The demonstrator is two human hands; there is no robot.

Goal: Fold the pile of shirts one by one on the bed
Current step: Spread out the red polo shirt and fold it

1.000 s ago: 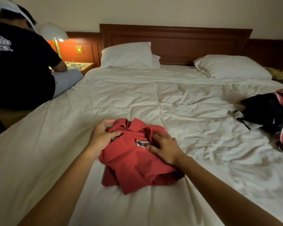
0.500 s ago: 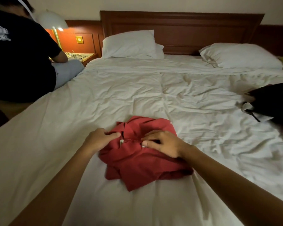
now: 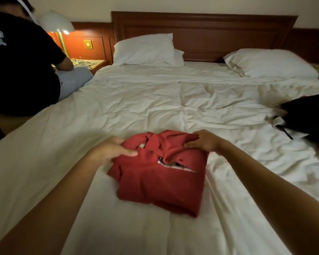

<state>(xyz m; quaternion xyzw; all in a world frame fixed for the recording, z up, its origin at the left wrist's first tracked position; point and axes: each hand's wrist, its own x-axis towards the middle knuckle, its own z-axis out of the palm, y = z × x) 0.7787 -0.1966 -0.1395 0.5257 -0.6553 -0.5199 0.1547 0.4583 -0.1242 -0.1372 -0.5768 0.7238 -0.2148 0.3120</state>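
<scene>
A red polo shirt (image 3: 160,181) lies folded into a rough square on the white bed (image 3: 136,107), collar end away from me. My left hand (image 3: 110,150) grips its far left corner, thumb on top of the cloth. My right hand (image 3: 203,141) pinches the far right corner near the collar, fingers curled over the edge. A dark pile of shirts (image 3: 309,118), black with red and white stripes, sits at the bed's right edge.
A person in a black T-shirt (image 3: 17,70) sits on the bed's left side, back to me. Two white pillows (image 3: 144,49) lean at the wooden headboard (image 3: 201,28). A lit lamp (image 3: 57,24) stands over a nightstand at the back left.
Both hands moved apart from the shirt's collar middle to its far corners. The shirt now lies flatter and squarer. The camera tilted slightly downward.
</scene>
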